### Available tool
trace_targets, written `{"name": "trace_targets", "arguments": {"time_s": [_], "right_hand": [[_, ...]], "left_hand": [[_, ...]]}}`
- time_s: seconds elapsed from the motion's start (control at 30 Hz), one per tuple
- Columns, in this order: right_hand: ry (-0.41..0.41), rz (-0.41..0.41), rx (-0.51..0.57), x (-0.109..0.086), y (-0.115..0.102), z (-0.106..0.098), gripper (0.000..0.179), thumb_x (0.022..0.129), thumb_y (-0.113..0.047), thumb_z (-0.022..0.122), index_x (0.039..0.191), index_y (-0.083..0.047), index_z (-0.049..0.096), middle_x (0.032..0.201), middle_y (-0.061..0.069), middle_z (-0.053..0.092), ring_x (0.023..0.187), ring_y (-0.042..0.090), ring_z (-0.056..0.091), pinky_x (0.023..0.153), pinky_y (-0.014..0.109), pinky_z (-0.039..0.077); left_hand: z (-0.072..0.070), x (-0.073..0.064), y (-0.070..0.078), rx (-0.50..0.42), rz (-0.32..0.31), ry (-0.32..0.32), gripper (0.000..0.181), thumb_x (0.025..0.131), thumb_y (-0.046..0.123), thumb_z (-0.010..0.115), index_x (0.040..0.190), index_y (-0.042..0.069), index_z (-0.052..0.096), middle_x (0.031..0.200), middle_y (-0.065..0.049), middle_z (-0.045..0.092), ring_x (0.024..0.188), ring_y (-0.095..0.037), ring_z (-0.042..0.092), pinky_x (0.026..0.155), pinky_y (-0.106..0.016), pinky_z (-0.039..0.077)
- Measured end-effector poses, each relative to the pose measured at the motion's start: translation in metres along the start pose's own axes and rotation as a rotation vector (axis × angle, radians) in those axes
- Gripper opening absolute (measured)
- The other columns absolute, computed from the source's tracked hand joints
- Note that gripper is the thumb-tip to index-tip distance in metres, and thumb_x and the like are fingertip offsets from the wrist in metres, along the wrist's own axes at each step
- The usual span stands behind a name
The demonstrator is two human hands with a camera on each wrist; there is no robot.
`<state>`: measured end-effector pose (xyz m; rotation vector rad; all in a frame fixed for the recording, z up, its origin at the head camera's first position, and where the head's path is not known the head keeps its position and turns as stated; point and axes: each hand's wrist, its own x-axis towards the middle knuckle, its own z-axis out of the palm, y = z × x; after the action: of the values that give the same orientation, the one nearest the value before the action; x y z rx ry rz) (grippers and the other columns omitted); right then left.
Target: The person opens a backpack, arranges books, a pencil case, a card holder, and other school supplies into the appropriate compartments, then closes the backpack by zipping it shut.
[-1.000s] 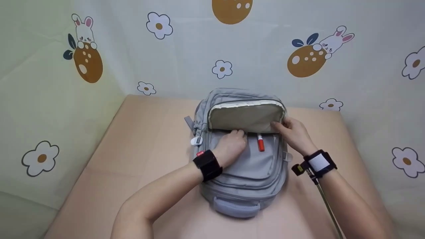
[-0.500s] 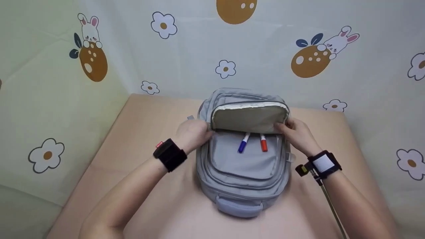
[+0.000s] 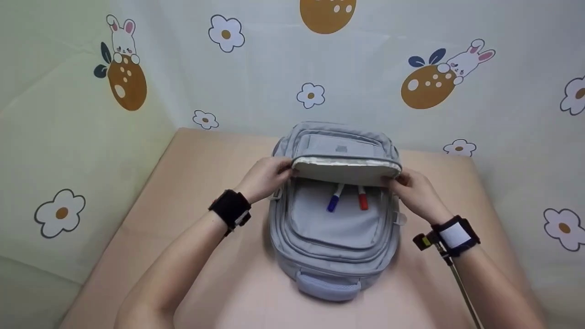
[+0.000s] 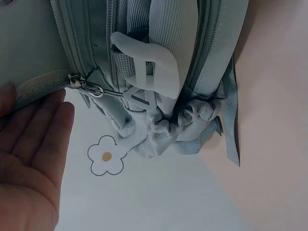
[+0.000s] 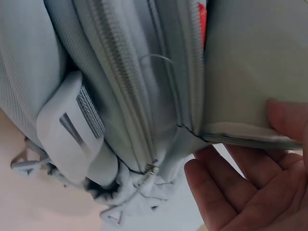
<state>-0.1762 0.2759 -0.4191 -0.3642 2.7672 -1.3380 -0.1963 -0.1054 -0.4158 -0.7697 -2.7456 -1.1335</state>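
Note:
A grey backpack (image 3: 336,233) lies on the table with the flap (image 3: 347,171) of its front pocket unzipped and raised. My left hand (image 3: 265,177) pinches the flap's left edge between thumb and fingers. On the opposite side my right hand (image 3: 418,192) pinches the right edge, its thumb on the lining in the right wrist view. Below the flap, a blue-capped marker (image 3: 332,203) and a red-capped marker (image 3: 363,201) stick out cap first, their other ends hidden under it. A zipper pull (image 4: 86,84) hangs beside the left fingers in the left wrist view.
The table (image 3: 215,256) has a light pinkish cover. A pale curtain (image 3: 256,82) with flowers and rabbits stands behind and at the sides. White buckles (image 4: 149,62) and straps hang at the bag's sides, and a cable (image 3: 464,292) runs along the right forearm.
My left hand has left the pocket opening, uncovering the blue-capped marker, and taken the flap's left edge. The flap has folded lower toward me, showing its outer face. My right hand keeps its edge.

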Motion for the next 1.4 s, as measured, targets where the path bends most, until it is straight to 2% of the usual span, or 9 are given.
{"name": "trace_targets", "arguments": {"time_s": [0.2,0.33,0.47,0.63,0.73,0.8,1.03,1.23,1.4], "right_hand": [[0.023,-0.136,-0.049,-0.013,-0.004,-0.007,0.024,0.099,-0.021,0.069,0.120,-0.010,0.073,0.117,0.002,0.073,0.111,0.017,0.066,0.094,0.036,0.054],[0.096,-0.272,-0.152,-0.024,-0.003,-0.009,0.018,0.096,-0.016,0.074,0.114,-0.014,0.077,0.110,-0.006,0.075,0.105,0.011,0.068,0.091,0.025,0.052],[0.183,-0.374,-0.278,-0.033,0.001,-0.009,0.023,0.092,-0.006,0.076,0.113,-0.014,0.079,0.109,-0.006,0.076,0.102,0.014,0.071,0.087,0.012,0.047],[0.216,-0.486,-0.377,-0.041,0.005,-0.005,0.035,0.087,0.006,0.076,0.115,-0.014,0.079,0.113,-0.002,0.076,0.103,0.018,0.072,0.090,0.010,0.045],[0.230,-0.575,-0.401,-0.044,0.007,-0.003,0.042,0.082,0.010,0.078,0.115,-0.015,0.079,0.113,-0.001,0.076,0.103,0.019,0.072,0.093,0.011,0.045],[0.236,-0.624,-0.404,-0.046,0.008,-0.001,0.045,0.079,0.013,0.080,0.115,-0.015,0.079,0.113,-0.001,0.076,0.102,0.019,0.073,0.094,0.013,0.047],[0.217,-0.695,-0.441,-0.052,0.016,0.004,0.045,0.078,0.011,0.080,0.116,-0.012,0.079,0.116,0.000,0.075,0.104,0.019,0.072,0.093,0.026,0.052],[0.220,-0.749,-0.445,-0.057,0.023,0.011,0.042,0.078,0.008,0.080,0.117,-0.009,0.078,0.117,0.004,0.075,0.107,0.025,0.072,0.100,0.024,0.048],[0.248,-0.820,-0.463,-0.058,0.030,0.019,0.045,0.073,0.010,0.082,0.115,-0.006,0.078,0.116,0.008,0.075,0.106,0.029,0.072,0.094,0.034,0.053]], "left_hand": [[0.000,-0.001,0.002,0.011,0.002,0.008,0.012,0.102,0.012,0.062,0.093,0.008,0.070,0.086,0.000,0.068,0.074,-0.014,0.058,0.071,-0.033,0.049],[-0.001,-0.004,0.001,0.004,0.008,-0.006,0.011,0.101,0.010,0.062,0.096,0.007,0.072,0.088,0.000,0.067,0.076,-0.015,0.057,0.072,-0.033,0.049],[-0.003,-0.007,0.001,0.006,0.024,-0.039,0.012,0.101,0.008,0.062,0.098,0.006,0.074,0.089,0.000,0.067,0.076,-0.015,0.057,0.073,-0.035,0.050],[-0.005,-0.014,0.000,0.059,0.052,-0.065,0.020,0.100,0.009,0.064,0.113,0.010,0.079,0.107,-0.003,0.076,0.094,-0.017,0.068,0.098,-0.047,0.048],[-0.005,-0.019,-0.001,0.079,0.076,-0.087,0.025,0.100,0.008,0.063,0.120,0.012,0.077,0.116,-0.004,0.074,0.106,-0.020,0.069,0.101,-0.045,0.048],[-0.005,-0.022,-0.002,0.086,0.103,-0.099,0.027,0.100,0.006,0.062,0.122,0.012,0.076,0.120,-0.004,0.073,0.110,-0.022,0.068,0.096,-0.041,0.053],[-0.003,-0.032,-0.008,0.201,0.256,-0.104,0.031,0.098,0.003,0.064,0.127,0.011,0.073,0.128,-0.004,0.070,0.120,-0.023,0.065,0.100,-0.041,0.051],[0.003,-0.037,-0.015,0.304,0.407,-0.063,0.031,0.097,0.005,0.067,0.126,0.011,0.073,0.128,-0.006,0.069,0.118,-0.022,0.066,0.096,-0.041,0.054],[0.009,-0.042,-0.023,0.359,0.488,-0.036,0.031,0.095,0.005,0.071,0.125,0.011,0.074,0.129,-0.007,0.069,0.119,-0.022,0.066,0.096,-0.040,0.054]]}}
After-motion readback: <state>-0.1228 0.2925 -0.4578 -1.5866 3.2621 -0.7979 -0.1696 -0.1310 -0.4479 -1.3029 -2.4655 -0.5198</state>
